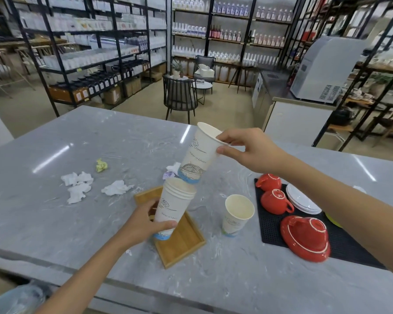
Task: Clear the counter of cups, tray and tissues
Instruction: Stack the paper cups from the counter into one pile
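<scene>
Left hand (145,225) wraps the nested cup stack (171,208) over the wooden tray (186,243); nesting one more.
Right hand (247,150) pinches a single cup (199,155) by its rim, base touching the stack's mouth; straighten both before pushing; another cup (237,214) stands right, tissues (77,185) lie left on the counter (55,223).

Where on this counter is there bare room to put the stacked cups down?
The near edge of the counter, between the wooden tray and the black mat, is bare, as is the far left. It is crowded mid-counter: tissues left of the tray, a lone cup beside the mat.
</scene>
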